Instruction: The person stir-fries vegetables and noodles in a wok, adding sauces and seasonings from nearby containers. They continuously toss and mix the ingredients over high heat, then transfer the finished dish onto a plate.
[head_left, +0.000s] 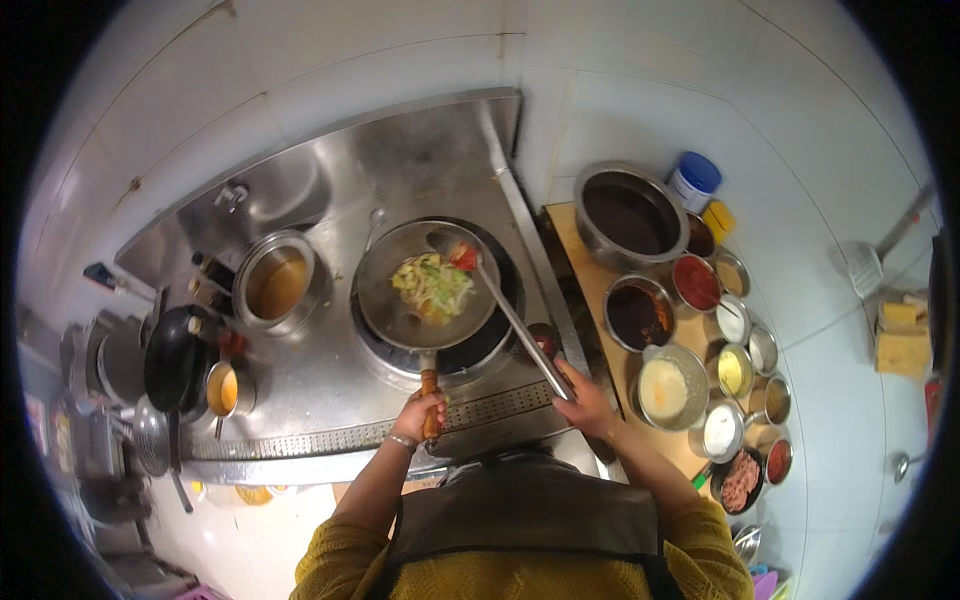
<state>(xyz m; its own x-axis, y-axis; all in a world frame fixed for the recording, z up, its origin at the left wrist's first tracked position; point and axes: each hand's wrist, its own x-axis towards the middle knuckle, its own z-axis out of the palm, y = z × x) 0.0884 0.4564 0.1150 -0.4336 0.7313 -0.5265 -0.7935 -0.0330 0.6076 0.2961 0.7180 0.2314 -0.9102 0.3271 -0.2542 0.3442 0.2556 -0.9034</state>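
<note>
My left hand (420, 416) grips the wooden handle (428, 380) of a wok (379, 319) that sits over the round burner (507, 319). Inside the wok lie chopped pale-green vegetables (442, 289), which look like cabbage. My right hand (589, 405) holds the end of a long metal ladle (517, 322). The ladle's head is over the far right part of the wok, with a lump of red food or paste (463, 256) at it; whether it touches the wok is hard to tell.
Left of the burner stand a metal pot of brown liquid (277, 289), bottles (214, 274) and a small pan of orange liquid (223, 388). On the right, a wooden board (566, 225) carries a large pot of dark liquid (630, 210), several seasoning bowls (696, 281) and minced meat (741, 480).
</note>
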